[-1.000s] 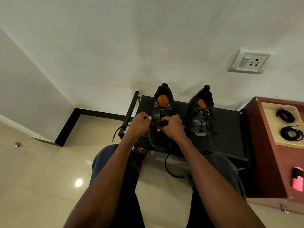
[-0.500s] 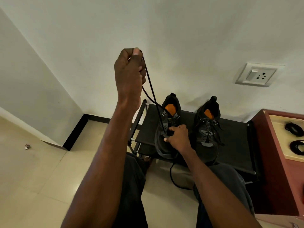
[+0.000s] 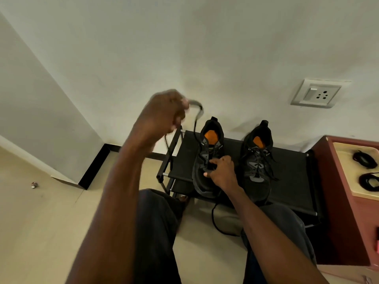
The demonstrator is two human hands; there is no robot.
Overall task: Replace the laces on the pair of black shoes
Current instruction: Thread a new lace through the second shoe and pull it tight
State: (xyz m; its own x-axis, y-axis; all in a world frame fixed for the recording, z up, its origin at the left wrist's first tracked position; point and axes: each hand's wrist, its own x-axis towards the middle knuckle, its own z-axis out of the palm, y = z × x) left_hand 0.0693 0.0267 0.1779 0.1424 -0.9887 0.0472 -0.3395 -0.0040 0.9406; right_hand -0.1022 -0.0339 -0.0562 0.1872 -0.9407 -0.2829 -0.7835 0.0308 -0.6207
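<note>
Blurring left hand point(image 3: 164, 111), lace point(image 3: 195, 121)

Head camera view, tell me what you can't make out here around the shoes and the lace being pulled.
- Left hand: motion-blurred, so its grip on the lace is unclear.
- Left shoe: the right hand covers its lower eyelets.
- Spare laces on the tray: partly cut off by the right edge.
- Small object on floor: too small to identify.

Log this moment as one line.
left hand grips lace, raised | right hand on left shoe | right shoe laced
</note>
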